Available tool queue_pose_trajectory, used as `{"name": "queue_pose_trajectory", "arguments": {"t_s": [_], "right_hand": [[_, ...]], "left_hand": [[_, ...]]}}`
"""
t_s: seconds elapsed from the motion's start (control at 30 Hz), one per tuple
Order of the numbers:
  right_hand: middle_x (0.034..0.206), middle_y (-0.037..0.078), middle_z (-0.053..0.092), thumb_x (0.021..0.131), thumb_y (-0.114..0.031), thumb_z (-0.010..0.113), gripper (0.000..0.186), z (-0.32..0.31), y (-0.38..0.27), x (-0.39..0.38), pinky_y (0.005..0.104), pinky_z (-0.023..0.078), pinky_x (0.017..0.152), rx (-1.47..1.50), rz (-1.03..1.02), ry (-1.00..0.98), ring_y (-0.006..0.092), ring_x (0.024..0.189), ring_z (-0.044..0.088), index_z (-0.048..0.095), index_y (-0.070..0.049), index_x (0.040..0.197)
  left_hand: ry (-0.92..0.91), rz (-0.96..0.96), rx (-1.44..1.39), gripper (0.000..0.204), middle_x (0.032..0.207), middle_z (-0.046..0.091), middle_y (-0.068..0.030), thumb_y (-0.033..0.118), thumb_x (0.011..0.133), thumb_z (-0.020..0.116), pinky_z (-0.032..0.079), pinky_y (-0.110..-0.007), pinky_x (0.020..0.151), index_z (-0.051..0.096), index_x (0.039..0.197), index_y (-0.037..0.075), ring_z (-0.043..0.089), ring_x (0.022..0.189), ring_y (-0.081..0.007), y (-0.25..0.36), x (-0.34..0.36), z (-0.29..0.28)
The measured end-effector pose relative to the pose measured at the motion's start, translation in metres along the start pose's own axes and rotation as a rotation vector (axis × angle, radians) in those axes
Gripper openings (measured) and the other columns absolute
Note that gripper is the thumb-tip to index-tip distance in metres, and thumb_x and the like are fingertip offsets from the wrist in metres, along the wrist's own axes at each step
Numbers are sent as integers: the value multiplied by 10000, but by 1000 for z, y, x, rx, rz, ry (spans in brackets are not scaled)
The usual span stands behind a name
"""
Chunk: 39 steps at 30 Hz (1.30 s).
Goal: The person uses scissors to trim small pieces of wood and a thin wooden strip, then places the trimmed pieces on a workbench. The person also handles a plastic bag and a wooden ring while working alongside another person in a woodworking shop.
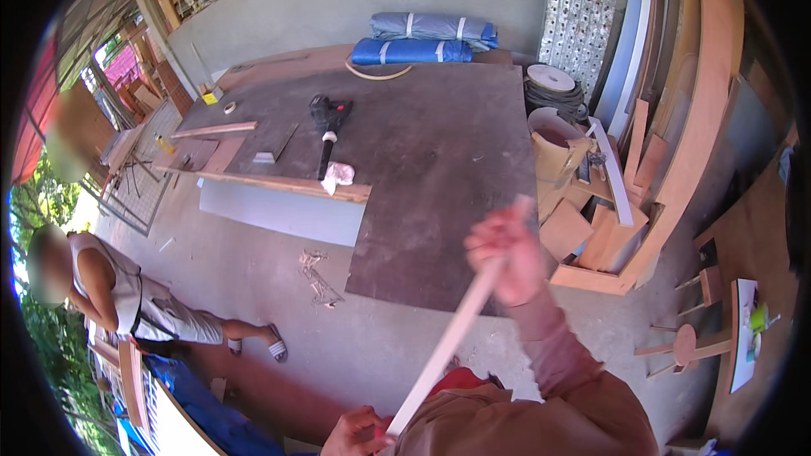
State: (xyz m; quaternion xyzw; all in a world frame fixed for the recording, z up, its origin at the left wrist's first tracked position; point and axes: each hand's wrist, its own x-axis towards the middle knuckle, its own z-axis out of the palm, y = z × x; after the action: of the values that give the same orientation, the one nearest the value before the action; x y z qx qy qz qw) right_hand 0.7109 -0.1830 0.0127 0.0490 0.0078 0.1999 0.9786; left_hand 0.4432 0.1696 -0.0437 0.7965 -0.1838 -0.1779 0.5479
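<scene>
A long, pale wooden strip [446,348] slants across the front of my body, its upper end tilted away to the right. My right hand [512,255], a little smeared by motion, is closed around the strip near that far end. Down at the lower edge, my left hand [355,432] has its fingers curled around the near end, close to my brown clothing. Beyond the strip lies a dark, broad work table [439,135]. On it rest a black power tool [330,118], a crumpled white cloth [339,176] and a flat-bladed tool [274,148].
Rolled blue tarps [414,51] lie at the table's back edge. On the right, a wooden frame [591,279] holds offcuts beside a cable coil [557,97]. A person [127,287] stands at left. Small stools [684,344] stand at far right.
</scene>
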Motion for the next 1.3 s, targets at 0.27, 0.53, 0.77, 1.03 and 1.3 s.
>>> {"name": "queue_pose_trajectory", "arguments": {"t_s": [0.27,0.53,0.77,1.03,1.3], "right_hand": [[920,41,499,1141,-226,545,220,16,-185,-115,358,456,827,-148,-787,57,166,846,454,556,-54,1004],[922,-38,593,1143,-350,622,193,-85,-116,-121,155,356,465,-702,-930,691,45,629,459,667,-164,1120],[1085,110,743,1053,-59,710,155,-249,-5,-4,272,644,809,-239,-1010,625,196,946,717,713,-5,1198],[1252,114,702,1112,-123,636,350,-268,-25,173,376,602,1067,-423,-980,871,226,1129,693,617,10,1435],[1264,91,714,1104,-288,693,401,-254,-55,191,376,602,1018,-377,-800,843,230,1134,694,635,-67,1434]], "left_hand": [[34,-69,459,211,920,730,-113,262,836,869,544,-475,772,764,944,115,720,890,-346,28,181,-95],[356,603,1276,337,1113,603,-100,169,800,772,473,-509,881,660,1113,112,610,1079,-323,42,448,-349],[452,743,1495,382,1188,598,-109,173,916,670,459,-495,895,630,1291,111,583,1143,-309,-90,723,-423],[222,-34,910,621,1414,439,-231,144,883,671,485,-590,1041,492,1458,-8,480,1310,-447,-262,771,-327],[-56,290,820,937,1505,401,-237,117,912,685,472,-672,1059,228,1729,136,426,1362,-519,-218,709,-283]]}}
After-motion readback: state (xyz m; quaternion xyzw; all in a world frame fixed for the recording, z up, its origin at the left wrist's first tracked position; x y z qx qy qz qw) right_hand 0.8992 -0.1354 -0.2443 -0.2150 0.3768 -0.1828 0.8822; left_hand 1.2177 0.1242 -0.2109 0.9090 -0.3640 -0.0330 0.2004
